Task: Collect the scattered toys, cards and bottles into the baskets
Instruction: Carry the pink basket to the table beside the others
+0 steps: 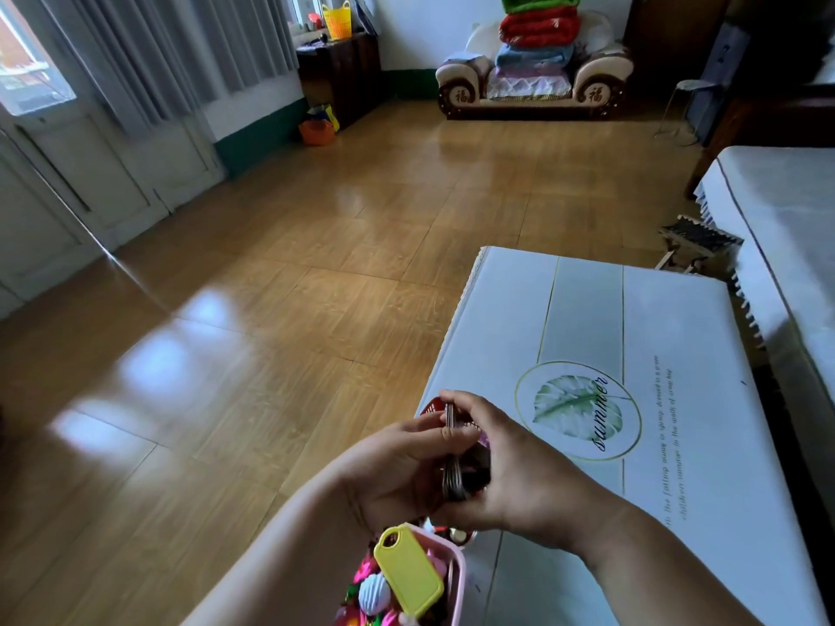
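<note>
Both hands meet over the near corner of the table (677,309), gripping a thin stack of cards (452,472) that is seen edge-on, its edges grey and slightly fanned at the bottom. The left hand (397,467) has fingers and thumb curled onto the stack from its side, and the right hand (510,463) is curled round it from the other, fingertips hooked over the top edge. Just under the hands a red basket (432,406) of plastic lattice shows only in slivers above and below them; what it holds cannot be made out. At the bottom edge, off the table's corner, a pink basket (458,576) with a smooth rounded rim is heaped with glossy plastic toys (372,594), among them a ribbed white shell shape, and a flat yellow-green board (409,569) with rounded corners and a handle hole lies tilted on top. The table is covered by a smooth white cloth printed with a green leaf in a gold ring, its edge scalloped. The floor (316,264) is shiny wood-grain tile. Far off, a yellow basket (336,20) stands on a dark cabinet (343,70), an orange basket (316,131) sits on the floor by it, and folded blankets (537,24) are piled on a carved sofa (461,83)
</note>
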{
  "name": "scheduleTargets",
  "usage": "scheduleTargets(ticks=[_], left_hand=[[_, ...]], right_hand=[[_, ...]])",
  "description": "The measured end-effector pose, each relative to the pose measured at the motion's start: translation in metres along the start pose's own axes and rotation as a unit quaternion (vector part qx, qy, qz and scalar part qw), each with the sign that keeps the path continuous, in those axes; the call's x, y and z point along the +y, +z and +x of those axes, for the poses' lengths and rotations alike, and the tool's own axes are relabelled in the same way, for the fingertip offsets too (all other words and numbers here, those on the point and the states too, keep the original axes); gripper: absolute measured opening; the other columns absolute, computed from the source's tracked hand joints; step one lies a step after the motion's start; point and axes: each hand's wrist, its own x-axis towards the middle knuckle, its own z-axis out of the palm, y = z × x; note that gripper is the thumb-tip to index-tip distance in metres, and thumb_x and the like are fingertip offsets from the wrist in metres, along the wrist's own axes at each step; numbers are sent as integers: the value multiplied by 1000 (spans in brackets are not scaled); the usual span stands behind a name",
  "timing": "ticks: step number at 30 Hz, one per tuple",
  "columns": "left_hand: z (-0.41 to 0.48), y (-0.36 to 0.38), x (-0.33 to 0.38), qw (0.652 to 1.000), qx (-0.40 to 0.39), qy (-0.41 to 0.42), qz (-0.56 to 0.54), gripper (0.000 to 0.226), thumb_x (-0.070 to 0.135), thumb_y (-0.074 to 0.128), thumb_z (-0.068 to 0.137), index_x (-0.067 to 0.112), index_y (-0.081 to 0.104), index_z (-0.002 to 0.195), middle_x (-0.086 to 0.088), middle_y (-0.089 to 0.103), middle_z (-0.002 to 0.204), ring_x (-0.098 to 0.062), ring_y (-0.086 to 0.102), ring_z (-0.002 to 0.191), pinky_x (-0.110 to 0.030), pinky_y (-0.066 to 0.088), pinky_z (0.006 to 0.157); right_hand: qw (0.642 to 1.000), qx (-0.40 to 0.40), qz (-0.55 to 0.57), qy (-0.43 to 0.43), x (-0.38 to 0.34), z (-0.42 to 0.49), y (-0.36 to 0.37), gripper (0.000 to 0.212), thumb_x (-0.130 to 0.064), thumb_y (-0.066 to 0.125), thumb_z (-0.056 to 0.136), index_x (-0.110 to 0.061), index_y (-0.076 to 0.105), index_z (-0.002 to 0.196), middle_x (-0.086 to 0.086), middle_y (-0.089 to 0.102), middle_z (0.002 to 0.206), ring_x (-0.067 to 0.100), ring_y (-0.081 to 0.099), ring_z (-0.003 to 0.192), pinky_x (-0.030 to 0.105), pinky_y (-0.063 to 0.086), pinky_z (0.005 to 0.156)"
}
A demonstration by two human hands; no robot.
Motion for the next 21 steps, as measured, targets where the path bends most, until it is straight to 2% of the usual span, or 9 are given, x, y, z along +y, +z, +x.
scheduleTargets(ticks=[2, 4, 6, 8, 9, 13, 16, 19, 21], left_hand=[[9, -9, -11, 999, 42, -4, -30, 41, 11, 71, 81, 8, 61, 121, -22, 62, 103, -32, 67, 86, -42, 55, 78], [14, -19, -18, 993, 97, -12, -62, 49, 13, 75, 79, 8, 59, 125, -22, 64, 104, -34, 68, 84, -46, 54, 82], [20, -29, -25, 984, 155, -15, -90, 39, 16, 75, 78, 11, 62, 114, -21, 67, 92, -32, 68, 75, -46, 55, 76], [23, -36, -28, 970, 206, -17, -127, 23, 19, 69, 76, 13, 62, 97, -20, 67, 75, -28, 68, 61, -44, 58, 64], [25, -41, -29, 964, 221, -18, -144, 18, 18, 67, 75, 13, 62, 91, -20, 66, 71, -28, 68, 56, -44, 58, 60], [36, -67, -36, 955, 240, -40, -169, 24, 17, 70, 70, 13, 62, 92, -16, 66, 76, -26, 69, 58, -43, 58, 60], [49, -94, -35, 955, 240, -52, -165, 30, 18, 75, 63, 13, 67, 91, -15, 66, 78, -25, 68, 61, -46, 58, 66], [61, -120, -30, 957, 236, -66, -156, 30, 18, 76, 61, 16, 69, 91, -13, 64, 81, -25, 67, 63, -46, 58, 66], [76, -150, -29, 957, 236, -77, -153, 38, 17, 75, 64, 16, 65, 101, -13, 62, 84, -24, 66, 64, -43, 58, 63]], right_hand=[[1000, -6, 3, 19, 13, 2, 4, 124, -36, 92, 49, -50, 16, 146, -26, 37, 141, -8, 42, 126, 23, 40, 107], [998, 5, 54, 36, 28, 3, 6, 121, -45, 92, 48, -48, 21, 146, -24, 39, 137, -8, 43, 123, 21, 39, 105], [982, 80, 160, 66, 50, 8, 7, 82, -52, 84, 58, -38, 47, 130, -19, 59, 106, -3, 58, 90, 16, 47, 80], [939, 163, 264, 147, 76, 16, 5, 48, -61, 71, 70, -26, 60, 100, -14, 52, 69, 5, 44, 58, 19, 35, 52], [912, 178, 317, 192, 89, 19, 4, 41, -58, 66, 78, -21, 59, 93, -10, 45, 65, 6, 35, 52, 20, 26, 47], [799, 208, 481, 297, 133, 35, 3, 24, -33, 45, 94, -13, 59, 97, 0, 36, 70, 13, 30, 54, 28, 21, 49], [754, 252, 507, 333, 159, 52, 13, 27, -20, 40, 93, -6, 60, 103, 5, 35, 72, 16, 30, 58, 31, 23, 52], [760, 271, 456, 376, 179, 69, 21, 14, -9, 48, 92, -12, 54, 80, 3, 35, 61, 16, 30, 54, 31, 25, 52], [781, 264, 406, 394, 199, 90, 31, 20, -1, 43, 95, -15, 55, 89, 4, 45, 65, 17, 37, 55, 30, 31, 55]])
